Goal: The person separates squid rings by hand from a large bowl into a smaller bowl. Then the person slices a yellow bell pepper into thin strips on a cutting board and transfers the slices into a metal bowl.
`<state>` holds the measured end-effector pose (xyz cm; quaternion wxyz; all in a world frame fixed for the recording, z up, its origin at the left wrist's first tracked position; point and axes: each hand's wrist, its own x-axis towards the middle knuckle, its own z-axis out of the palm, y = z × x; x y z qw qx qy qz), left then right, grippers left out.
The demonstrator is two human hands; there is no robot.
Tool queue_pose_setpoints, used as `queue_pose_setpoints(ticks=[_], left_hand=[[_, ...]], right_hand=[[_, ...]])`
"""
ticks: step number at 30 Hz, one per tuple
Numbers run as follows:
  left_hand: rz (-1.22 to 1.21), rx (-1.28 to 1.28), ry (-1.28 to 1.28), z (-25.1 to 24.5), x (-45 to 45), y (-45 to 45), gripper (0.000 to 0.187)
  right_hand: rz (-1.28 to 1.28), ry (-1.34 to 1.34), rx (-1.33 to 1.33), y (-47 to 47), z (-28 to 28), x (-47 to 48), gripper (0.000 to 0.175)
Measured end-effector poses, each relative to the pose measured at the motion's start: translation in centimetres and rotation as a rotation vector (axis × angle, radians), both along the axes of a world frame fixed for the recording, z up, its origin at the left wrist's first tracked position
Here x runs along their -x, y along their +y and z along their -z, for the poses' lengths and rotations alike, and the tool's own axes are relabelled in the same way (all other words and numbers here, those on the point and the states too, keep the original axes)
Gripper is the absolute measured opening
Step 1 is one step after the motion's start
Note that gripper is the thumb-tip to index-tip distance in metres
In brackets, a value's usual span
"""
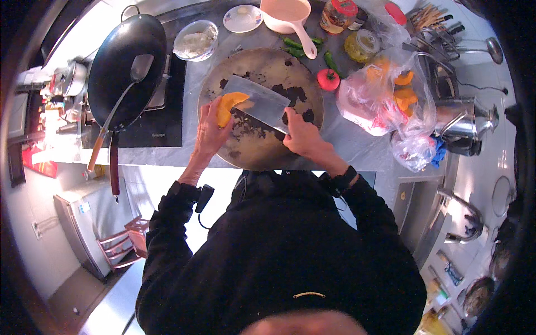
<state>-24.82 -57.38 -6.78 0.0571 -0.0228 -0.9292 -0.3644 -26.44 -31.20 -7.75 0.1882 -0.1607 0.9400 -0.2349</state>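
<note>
My left hand [213,129] grips a curved wedge of orange pumpkin [228,107] above the left half of a round wooden cutting board [251,153]. In my right hand [302,135] is the handle of a broad cleaver [261,100]. Its rectangular blade lies slantwise over the board, with its far end close to the pumpkin. Whether the edge touches the flesh, I cannot tell. A small pale orange piece [247,104] shows against the blade next to the wedge. Dark stains mark the board's surface.
Left, a black wok [121,96] holding a metal spatula [141,68] sits over the cooktop [163,134]. Behind the board are a bowl of rice [196,42], a plate [243,19], a pink pan [287,16] and green peppers [295,47]. A tomato [328,79] and plastic bags [377,100] lie right.
</note>
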Motion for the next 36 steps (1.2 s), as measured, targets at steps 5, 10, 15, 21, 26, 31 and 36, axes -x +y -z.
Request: queue_pose_setpoints(ticks=[5,10,15,21,26,31,36], left_hand=[[0.1,0.062,0.121,0.4,1.2,-2.6,0.062],[0.198,0.072,0.178,1.8,3.2,-2.1,0.067],[0.311,0.146,0.13,2.6,3.3,0.2,0.073],[0.361,-0.234,-0.63,1.6,5.5,-1.4,0.066],[0.807,0.576,0.211,1.3,6.9,-1.6,0.059],[0.839,0.459,0.156,0.6,7.8,-0.7,0.047],[0.618,0.379,0.165,1.6,5.4,1.7,0.054]], right_hand=[[0.234,0.057,0.119,0.9,-2.6,-2.0,0.068],[0.428,-0.002,0.124,0.8,-4.3,-5.2,0.05],[0.537,-0.071,0.284,0.2,-3.6,-6.8,0.038],[0.438,-0.045,0.272,-0.1,-2.4,-7.4,0.036],[0.389,-0.035,0.294,0.9,-1.7,-6.1,0.031],[0.41,-0.058,0.358,1.5,-1.9,-5.4,0.025],[0.405,-0.099,0.252,1.8,-2.3,-4.5,0.023]])
